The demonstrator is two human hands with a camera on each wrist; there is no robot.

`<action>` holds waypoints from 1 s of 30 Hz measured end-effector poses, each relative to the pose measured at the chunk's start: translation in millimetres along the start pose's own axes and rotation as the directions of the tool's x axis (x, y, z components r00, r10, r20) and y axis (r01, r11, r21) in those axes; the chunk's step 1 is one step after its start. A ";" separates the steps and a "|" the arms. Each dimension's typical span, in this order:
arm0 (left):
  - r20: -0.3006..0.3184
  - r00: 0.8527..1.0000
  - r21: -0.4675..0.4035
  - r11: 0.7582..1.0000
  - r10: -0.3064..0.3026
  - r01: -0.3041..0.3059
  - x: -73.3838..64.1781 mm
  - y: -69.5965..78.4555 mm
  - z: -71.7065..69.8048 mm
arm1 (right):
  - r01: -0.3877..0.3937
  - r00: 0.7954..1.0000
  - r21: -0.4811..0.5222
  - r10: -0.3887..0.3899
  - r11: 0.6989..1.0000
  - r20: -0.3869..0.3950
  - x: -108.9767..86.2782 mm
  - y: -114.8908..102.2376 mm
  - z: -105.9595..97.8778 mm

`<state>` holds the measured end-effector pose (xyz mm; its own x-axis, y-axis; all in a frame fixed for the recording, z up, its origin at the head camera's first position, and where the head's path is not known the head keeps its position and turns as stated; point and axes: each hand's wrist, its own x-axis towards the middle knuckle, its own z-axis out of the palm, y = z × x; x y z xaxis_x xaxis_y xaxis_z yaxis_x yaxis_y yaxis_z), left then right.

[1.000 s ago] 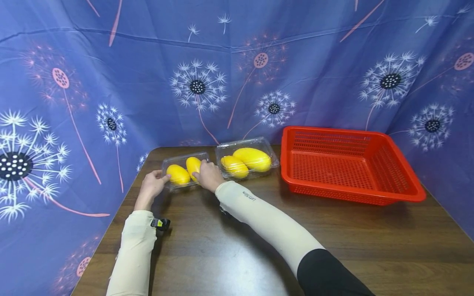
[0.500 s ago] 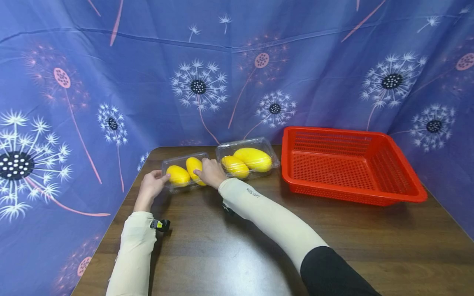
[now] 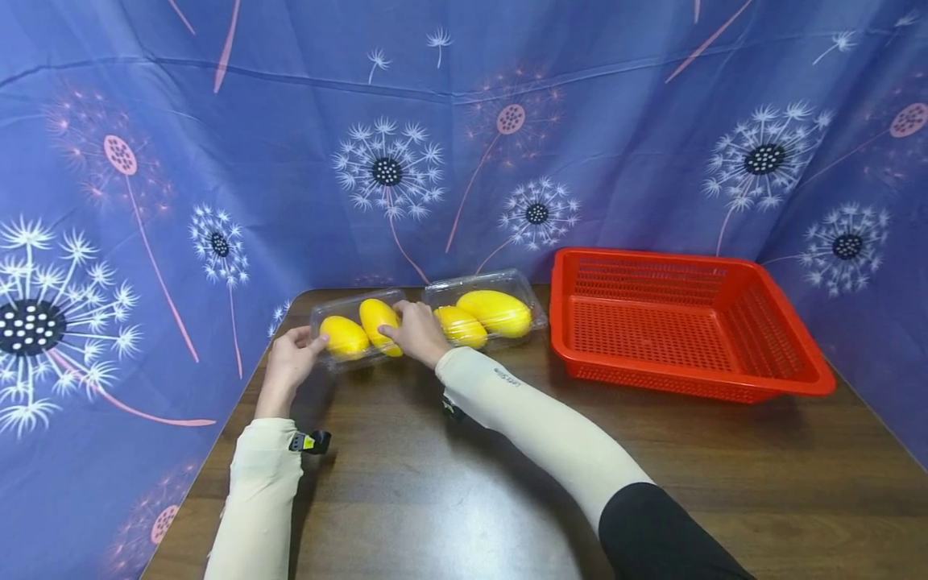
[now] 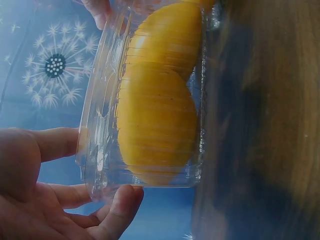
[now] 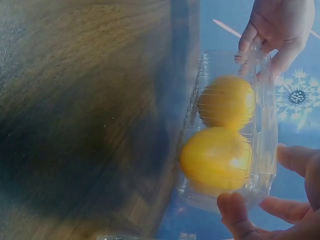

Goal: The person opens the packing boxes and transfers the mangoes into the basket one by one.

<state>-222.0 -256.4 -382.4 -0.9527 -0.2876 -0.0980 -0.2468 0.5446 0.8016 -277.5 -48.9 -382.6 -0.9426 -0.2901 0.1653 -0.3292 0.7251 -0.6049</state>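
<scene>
A clear plastic clamshell box (image 3: 341, 308) holds two yellow mangoes, one lying to the left (image 4: 160, 122) and one on the right (image 5: 217, 157). My left hand (image 3: 292, 360) pinches the box's left end, thumb and fingers at its rim. At the opposite end my right hand (image 3: 419, 332) grips the rim, its thumb in front of the right mango. In both wrist views the box stands tilted against the image, its ribbed wall over the fruit. Right behind my right hand sits a second clear box (image 3: 471, 282) with two mangoes (image 3: 496, 312) inside.
A red perforated plastic basket (image 3: 670, 380) stands on the right part of the brown wooden table (image 3: 406, 483). Blue cloth with a dandelion print (image 3: 290, 145) hangs close behind the table and along its sides.
Held by both hands, the nearer box has shifted slightly left and up in the head view. My right forearm has swung a little to the right. The second box and basket have stayed put.
</scene>
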 end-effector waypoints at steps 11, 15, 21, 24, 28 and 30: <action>-0.053 0.998 -0.047 0.998 0.035 -0.038 -8.6 10.4 -8.5 | 0.008 1.000 0.116 -0.005 0.993 -0.023 -6.8 -3.7 -18.5; -0.074 0.996 -0.058 0.997 0.041 -0.046 -11.5 13.4 -11.3 | 0.005 1.000 0.199 0.000 0.980 -0.027 -10.1 -5.0 -26.3; -0.089 0.994 -0.073 0.995 0.059 -0.066 -17.3 16.1 -13.1 | -0.002 1.000 0.259 0.007 0.966 -0.019 -15.4 -3.7 -32.1; -0.084 0.994 -0.079 0.994 0.072 -0.079 -19.7 17.6 -12.7 | -0.013 1.000 0.283 0.018 0.959 -0.018 -17.9 -1.6 -34.9; -0.073 0.994 -0.087 0.992 0.086 -0.093 -22.6 20.0 -12.3 | -0.005 0.999 0.314 0.019 0.949 -0.042 -21.1 0.0 -40.4; -0.072 0.993 -0.090 0.991 0.093 -0.099 -24.1 21.5 -12.2 | 0.006 0.998 0.325 0.015 0.946 -0.060 -22.8 0.4 -43.3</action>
<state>-202.2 -247.3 -355.6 -0.9563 -0.2916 0.0198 -0.1339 0.4973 0.8572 -258.5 -14.9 -352.9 -0.9490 -0.2412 0.2029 -0.2984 0.4806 -0.8246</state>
